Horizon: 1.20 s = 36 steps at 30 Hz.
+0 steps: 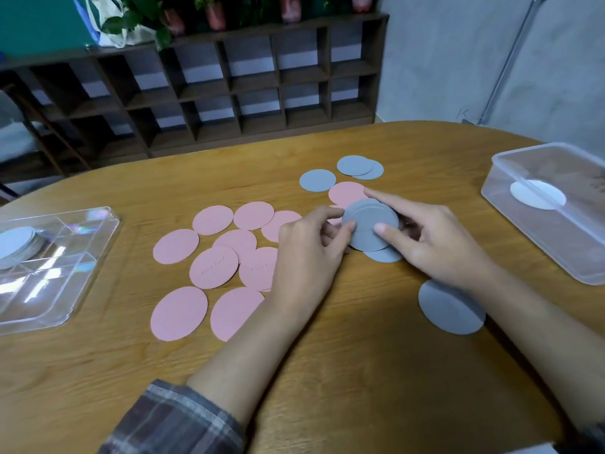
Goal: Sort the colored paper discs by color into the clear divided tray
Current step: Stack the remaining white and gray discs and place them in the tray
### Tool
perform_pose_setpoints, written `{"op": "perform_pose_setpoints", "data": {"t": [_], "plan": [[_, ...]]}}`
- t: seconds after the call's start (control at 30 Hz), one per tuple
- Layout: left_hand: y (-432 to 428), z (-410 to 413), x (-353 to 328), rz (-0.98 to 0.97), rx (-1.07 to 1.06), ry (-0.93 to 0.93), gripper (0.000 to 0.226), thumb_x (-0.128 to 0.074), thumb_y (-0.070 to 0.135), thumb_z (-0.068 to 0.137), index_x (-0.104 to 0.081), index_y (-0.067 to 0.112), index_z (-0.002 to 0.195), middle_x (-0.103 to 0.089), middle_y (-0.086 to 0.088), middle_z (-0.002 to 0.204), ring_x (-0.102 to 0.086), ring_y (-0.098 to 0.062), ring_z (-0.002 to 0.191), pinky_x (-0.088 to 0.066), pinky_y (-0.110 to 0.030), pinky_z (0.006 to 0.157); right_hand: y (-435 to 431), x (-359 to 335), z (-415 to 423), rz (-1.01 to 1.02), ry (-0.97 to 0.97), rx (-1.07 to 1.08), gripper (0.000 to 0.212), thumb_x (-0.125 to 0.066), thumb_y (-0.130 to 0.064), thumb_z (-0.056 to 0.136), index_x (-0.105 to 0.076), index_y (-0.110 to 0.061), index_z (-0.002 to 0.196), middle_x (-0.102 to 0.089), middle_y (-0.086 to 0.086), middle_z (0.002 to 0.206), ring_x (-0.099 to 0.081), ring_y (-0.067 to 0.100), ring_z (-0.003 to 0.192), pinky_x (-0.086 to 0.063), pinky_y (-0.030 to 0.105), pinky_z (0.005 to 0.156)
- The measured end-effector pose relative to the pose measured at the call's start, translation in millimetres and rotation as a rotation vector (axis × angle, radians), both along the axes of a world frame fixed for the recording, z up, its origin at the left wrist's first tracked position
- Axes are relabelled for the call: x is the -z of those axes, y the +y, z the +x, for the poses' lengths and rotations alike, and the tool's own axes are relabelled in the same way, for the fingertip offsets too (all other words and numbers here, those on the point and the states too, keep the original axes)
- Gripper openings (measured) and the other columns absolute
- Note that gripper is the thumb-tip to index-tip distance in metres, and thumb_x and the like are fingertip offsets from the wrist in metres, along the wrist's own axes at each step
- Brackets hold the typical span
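Grip on both sides holds one stack of grey discs [370,226] at the middle of the table [327,371]: left hand [307,247] pinches its edge, right hand [432,240] curls round it. Step: gathering greys; next move likely carries the stack left to the tray [82,290], onto the grey pile [16,245]; pink discs [214,267] lie unsorted

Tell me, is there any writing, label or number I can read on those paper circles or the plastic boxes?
Nothing reads clearly.
pink disc: faint pressed-in lettering, too blurred to read.
neighbouring pink disc: similar faint marks, unreadable.
lidded clear box: brownish print at its far right edge, too blurred to read.
grey wall: a faint scratch resembling "K", uncertain.
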<state>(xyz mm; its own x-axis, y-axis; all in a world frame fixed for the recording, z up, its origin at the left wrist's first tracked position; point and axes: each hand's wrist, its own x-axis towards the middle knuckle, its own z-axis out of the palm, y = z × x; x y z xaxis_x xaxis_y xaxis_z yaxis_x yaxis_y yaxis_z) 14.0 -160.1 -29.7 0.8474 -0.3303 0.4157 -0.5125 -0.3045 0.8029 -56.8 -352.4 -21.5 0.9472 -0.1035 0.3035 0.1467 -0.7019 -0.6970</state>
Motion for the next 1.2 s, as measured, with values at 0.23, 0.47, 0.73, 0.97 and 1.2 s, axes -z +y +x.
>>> {"op": "perform_pose_setpoints", "data": {"t": [0.23, 0.47, 0.73, 0.97, 1.2], "plan": [[3.0, -2.0, 0.8, 0.147, 0.064, -0.190, 0.031, -0.077, 0.035, 0.091, -0.065, 0.021, 0.116, -0.062, 0.009, 0.093, -0.064, -0.011, 0.082, -0.057, -0.039, 0.073, -5.1, -1.0, 1.1, 0.022, -0.118, 0.087, 0.036, -0.065, -0.018, 0.098, -0.063, -0.034, 0.130, -0.071, 0.002, 0.095, -0.057, 0.016, 0.070, -0.050, 0.035, 0.070], [-0.6, -6.3, 12.8, 0.507, 0.363, -0.358, 0.052, -0.066, 0.050, 0.096, -0.063, 0.020, 0.139, -0.065, 0.005, 0.141, -0.055, -0.020, 0.129, -0.048, -0.044, 0.104, -16.0, 3.6, 6.2, 0.090, -0.126, 0.177, 0.035, -0.065, -0.020, 0.098, -0.063, -0.035, 0.129, -0.071, 0.003, 0.099, -0.064, 0.025, 0.085, -0.054, 0.044, 0.079], [5.4, -5.3, 1.3, 0.503, 0.288, -0.370, 0.040, -0.068, 0.052, 0.095, -0.069, 0.023, 0.123, -0.071, 0.007, 0.110, -0.059, -0.017, 0.102, -0.052, -0.039, 0.080, -17.5, 4.6, 7.2, 0.072, -0.105, 0.183, 0.037, -0.065, -0.021, 0.097, -0.062, -0.039, 0.130, -0.070, 0.002, 0.100, -0.062, 0.025, 0.084, -0.054, 0.046, 0.081], [6.0, -1.1, 3.6, 0.345, 0.161, -0.539, 0.030, -0.049, 0.036, 0.108, -0.072, 0.017, 0.105, -0.073, 0.004, 0.089, -0.058, -0.022, 0.086, -0.053, -0.043, 0.067, -16.3, 5.3, 7.1, 0.139, -0.102, 0.091, 0.051, -0.063, -0.016, 0.099, -0.057, -0.047, 0.140, -0.071, 0.000, 0.119, -0.063, 0.040, 0.102, -0.053, 0.056, 0.090], [6.2, 4.3, 4.5, 0.152, 0.071, -0.441, 0.018, -0.057, 0.018, 0.107, -0.070, 0.006, 0.101, -0.071, -0.004, 0.097, -0.065, -0.020, 0.086, -0.051, -0.034, 0.077, -9.4, -0.8, 1.6, 0.125, -0.026, 0.027, 0.050, -0.059, -0.016, 0.102, -0.057, -0.047, 0.141, -0.070, -0.011, 0.089, -0.057, 0.032, 0.079, -0.051, 0.049, 0.083]]}}
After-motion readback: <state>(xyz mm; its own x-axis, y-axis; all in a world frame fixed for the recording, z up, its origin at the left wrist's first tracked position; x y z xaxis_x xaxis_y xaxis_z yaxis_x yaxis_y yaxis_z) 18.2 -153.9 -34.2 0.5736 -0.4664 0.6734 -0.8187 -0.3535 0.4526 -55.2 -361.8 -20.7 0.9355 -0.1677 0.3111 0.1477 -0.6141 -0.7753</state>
